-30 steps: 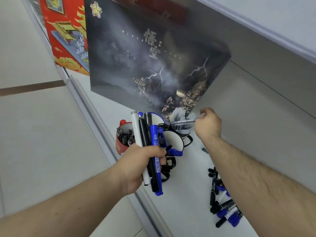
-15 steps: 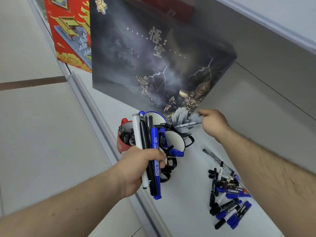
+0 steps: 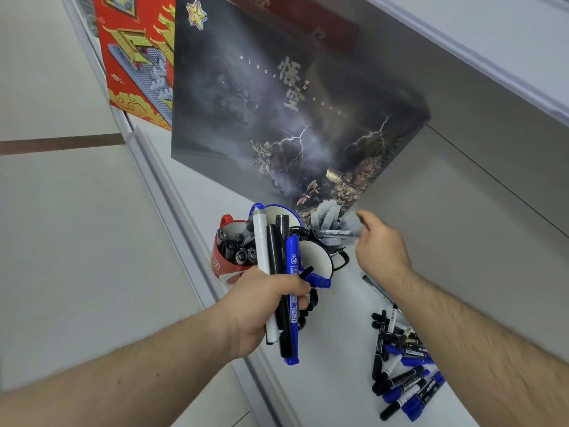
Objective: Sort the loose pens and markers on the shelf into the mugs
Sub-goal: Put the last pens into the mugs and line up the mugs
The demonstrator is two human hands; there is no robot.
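Left hand (image 3: 271, 303) wraps a fistful of markers, upright: a white-barrelled marker (image 3: 263, 272), a black marker (image 3: 277, 291) and a blue marker (image 3: 292, 300), tips up, tails poking out below the fist. It hangs in front of the mugs, over the shelf's front edge.

Right hand (image 3: 380, 248) sits just right of the rearmost mug. Fingers loosely spread, index extended; a clear-barrelled pen (image 3: 335, 232) lies level at the fingertips, above that mug. The spot is motion-blurred, so whether the fingers pinch the pen or merely touch it, cannot tell.

Mugs cluster near the front of the white shelf (image 3: 338, 349). Red mug (image 3: 224, 269) at left, packed with dark-capped markers. Behind it a blue-rimmed mug (image 3: 277, 211), largely screened by the held markers. A black-rimmed white mug (image 3: 317, 260) in the middle. Rearmost mug (image 3: 331, 241) holds clear pens.

Loose pile of blue and black markers (image 3: 403, 374) lies on the shelf at right, well apart from the mugs. One slim pen (image 3: 377, 288) lies alone between pile and mugs.

A dark box (image 3: 277, 103) with lightning art stands behind the mugs; a red box (image 3: 135, 57) beyond it.
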